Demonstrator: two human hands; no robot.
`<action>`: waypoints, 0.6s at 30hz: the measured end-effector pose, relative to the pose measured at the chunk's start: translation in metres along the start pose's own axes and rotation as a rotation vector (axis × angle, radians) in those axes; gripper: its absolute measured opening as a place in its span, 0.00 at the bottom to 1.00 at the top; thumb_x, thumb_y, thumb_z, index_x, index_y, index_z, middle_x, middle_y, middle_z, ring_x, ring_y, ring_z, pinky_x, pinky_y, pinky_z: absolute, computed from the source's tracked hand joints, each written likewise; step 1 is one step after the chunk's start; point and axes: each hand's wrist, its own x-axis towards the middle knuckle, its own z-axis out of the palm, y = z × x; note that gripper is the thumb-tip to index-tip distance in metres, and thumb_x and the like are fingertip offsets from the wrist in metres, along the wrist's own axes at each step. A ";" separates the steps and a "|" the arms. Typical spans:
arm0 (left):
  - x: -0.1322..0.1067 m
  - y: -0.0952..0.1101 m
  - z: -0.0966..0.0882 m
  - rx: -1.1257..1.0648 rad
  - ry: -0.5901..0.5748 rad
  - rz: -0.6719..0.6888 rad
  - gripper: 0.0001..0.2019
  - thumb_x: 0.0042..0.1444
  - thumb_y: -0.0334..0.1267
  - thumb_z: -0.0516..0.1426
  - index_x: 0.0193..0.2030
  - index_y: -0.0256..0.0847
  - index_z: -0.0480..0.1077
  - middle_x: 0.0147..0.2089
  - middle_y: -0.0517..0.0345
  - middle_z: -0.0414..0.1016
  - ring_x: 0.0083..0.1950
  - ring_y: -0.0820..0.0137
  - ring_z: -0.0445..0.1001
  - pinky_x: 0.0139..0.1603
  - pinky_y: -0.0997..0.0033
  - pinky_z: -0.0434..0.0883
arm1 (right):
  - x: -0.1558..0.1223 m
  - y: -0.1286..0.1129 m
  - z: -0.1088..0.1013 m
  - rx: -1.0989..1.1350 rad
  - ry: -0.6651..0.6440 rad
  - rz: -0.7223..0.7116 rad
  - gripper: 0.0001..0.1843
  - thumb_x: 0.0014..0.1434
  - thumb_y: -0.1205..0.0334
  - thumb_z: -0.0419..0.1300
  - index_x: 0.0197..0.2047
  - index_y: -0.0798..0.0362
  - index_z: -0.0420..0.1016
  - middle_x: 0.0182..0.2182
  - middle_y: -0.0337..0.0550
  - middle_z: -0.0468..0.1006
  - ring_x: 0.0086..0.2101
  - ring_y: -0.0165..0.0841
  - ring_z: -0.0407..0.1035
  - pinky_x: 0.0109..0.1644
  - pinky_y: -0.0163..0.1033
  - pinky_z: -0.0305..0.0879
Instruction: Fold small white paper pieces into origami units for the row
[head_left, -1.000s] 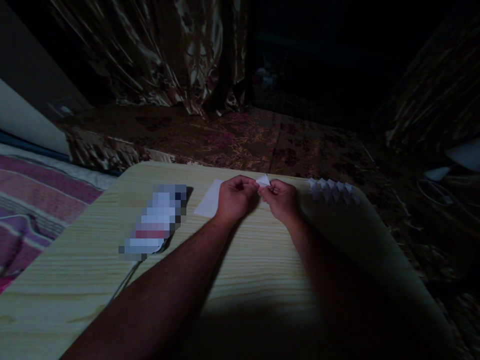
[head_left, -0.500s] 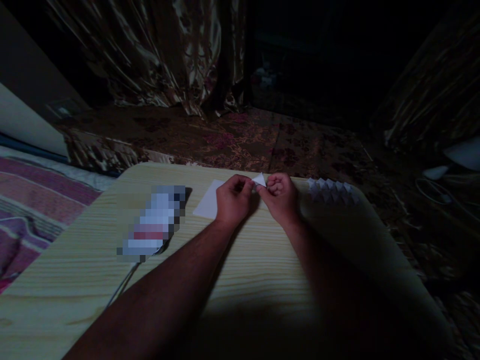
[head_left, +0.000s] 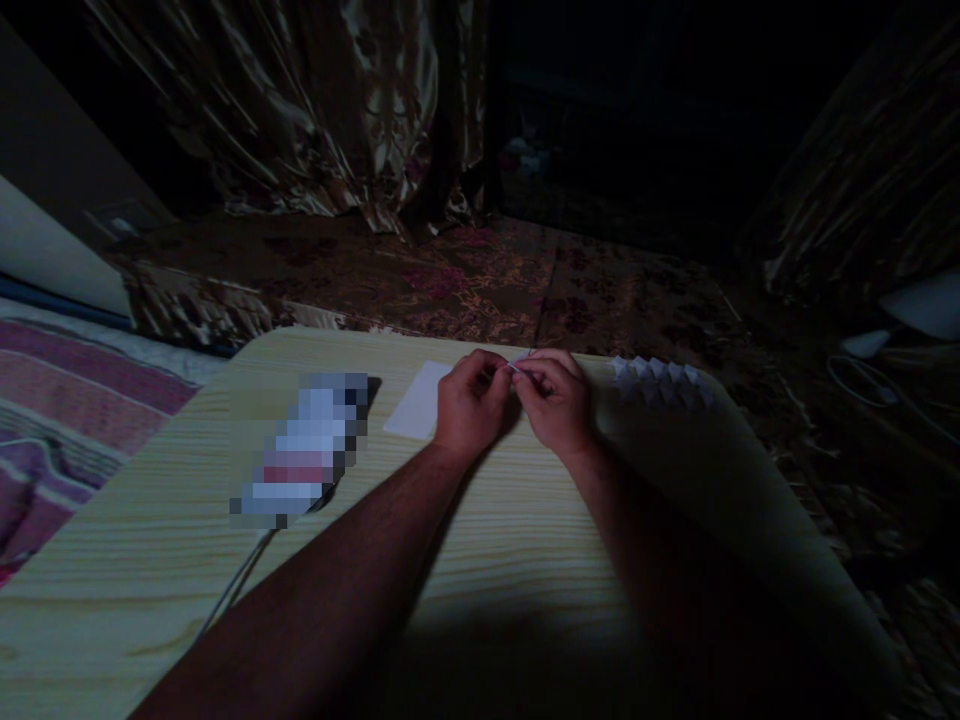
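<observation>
Near the table's far edge, my left hand and my right hand meet over a small folded piece of white paper. Both hands pinch it between thumb and fingers, so that mostly a thin edge of it shows. White sheets of paper lie flat on the table just left of my left hand, partly covered by it. To the right of my right hand stand several folded white paper pieces with pointed tops, grouped in rows.
On the left of the pale wooden table lies a blurred-out device with a white cable running toward me. A striped bed cover is at the left. A lamp stands at the right, and patterned curtains hang behind.
The folded paper's pointed tip stood up between my hands before; now it is turned or folded down, largely hidden. The fingers of my right hand have closed in around it.
</observation>
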 end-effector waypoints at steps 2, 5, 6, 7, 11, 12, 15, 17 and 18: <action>0.000 0.001 0.000 -0.006 0.001 0.000 0.06 0.55 0.40 0.55 0.33 0.40 0.71 0.30 0.60 0.73 0.32 0.73 0.68 0.36 0.75 0.65 | 0.000 -0.001 0.000 0.007 0.000 0.000 0.06 0.56 0.65 0.58 0.37 0.50 0.76 0.39 0.44 0.74 0.40 0.32 0.70 0.41 0.36 0.69; 0.000 0.000 0.000 -0.023 0.007 0.002 0.07 0.56 0.40 0.56 0.34 0.39 0.71 0.31 0.59 0.74 0.33 0.73 0.70 0.38 0.75 0.66 | 0.000 -0.002 0.000 0.019 0.010 -0.006 0.06 0.57 0.64 0.57 0.36 0.50 0.76 0.37 0.43 0.74 0.38 0.31 0.70 0.41 0.36 0.69; -0.001 0.000 0.001 -0.024 0.010 0.007 0.07 0.56 0.40 0.56 0.34 0.39 0.71 0.32 0.59 0.74 0.34 0.73 0.70 0.39 0.75 0.66 | 0.000 -0.003 0.000 0.022 0.012 -0.014 0.06 0.57 0.65 0.57 0.36 0.50 0.75 0.36 0.43 0.74 0.38 0.31 0.70 0.41 0.36 0.69; -0.001 -0.002 0.001 -0.022 0.011 0.016 0.07 0.56 0.40 0.56 0.34 0.39 0.72 0.32 0.59 0.74 0.34 0.73 0.71 0.39 0.74 0.66 | 0.001 -0.003 0.000 0.022 0.013 -0.021 0.06 0.58 0.65 0.57 0.36 0.50 0.75 0.36 0.43 0.74 0.38 0.31 0.70 0.41 0.36 0.69; -0.001 -0.005 0.001 0.011 0.017 0.090 0.06 0.56 0.39 0.56 0.35 0.39 0.72 0.32 0.58 0.75 0.35 0.71 0.71 0.40 0.72 0.67 | 0.000 -0.002 -0.001 0.005 0.016 -0.061 0.05 0.57 0.65 0.57 0.35 0.50 0.75 0.35 0.42 0.74 0.36 0.31 0.70 0.40 0.37 0.69; -0.001 -0.006 0.000 0.029 0.030 0.123 0.06 0.56 0.38 0.56 0.35 0.40 0.72 0.32 0.58 0.75 0.35 0.71 0.71 0.40 0.72 0.67 | 0.000 -0.002 -0.001 0.001 0.017 -0.074 0.05 0.57 0.66 0.57 0.36 0.50 0.75 0.35 0.42 0.74 0.37 0.31 0.70 0.40 0.37 0.69; -0.002 -0.005 -0.001 0.098 0.068 0.235 0.04 0.56 0.36 0.57 0.34 0.40 0.72 0.32 0.58 0.74 0.36 0.70 0.71 0.41 0.70 0.67 | -0.001 -0.001 0.000 -0.015 0.022 -0.120 0.05 0.57 0.67 0.57 0.36 0.49 0.74 0.35 0.42 0.74 0.38 0.33 0.69 0.43 0.39 0.69; -0.002 -0.004 -0.003 0.146 0.068 0.296 0.04 0.56 0.36 0.57 0.34 0.40 0.72 0.32 0.57 0.74 0.36 0.69 0.70 0.41 0.69 0.67 | -0.001 0.000 0.000 -0.025 0.025 -0.149 0.06 0.57 0.67 0.57 0.35 0.49 0.74 0.34 0.43 0.74 0.39 0.33 0.69 0.45 0.40 0.69; -0.002 -0.003 -0.003 0.167 0.063 0.317 0.03 0.56 0.35 0.57 0.34 0.40 0.72 0.32 0.57 0.74 0.36 0.69 0.70 0.41 0.69 0.67 | -0.001 0.000 -0.001 -0.029 0.027 -0.159 0.06 0.56 0.68 0.57 0.35 0.49 0.74 0.34 0.43 0.74 0.39 0.33 0.69 0.45 0.40 0.69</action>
